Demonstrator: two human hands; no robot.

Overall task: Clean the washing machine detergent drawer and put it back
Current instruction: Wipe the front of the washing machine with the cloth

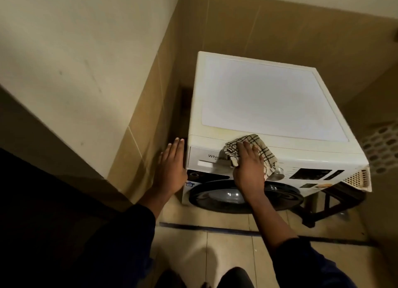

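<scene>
Tiled floor (226,244), white washing machine (269,98) standing on it

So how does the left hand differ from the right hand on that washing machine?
The left hand is bare and lies flat against the left side of the washing machine; the right hand presses a checked cloth onto the front panel. The left hand sits beside the detergent drawer; the right hand covers that drawer's right end. Both have fairly straight fingers pointing away from the person.
</scene>
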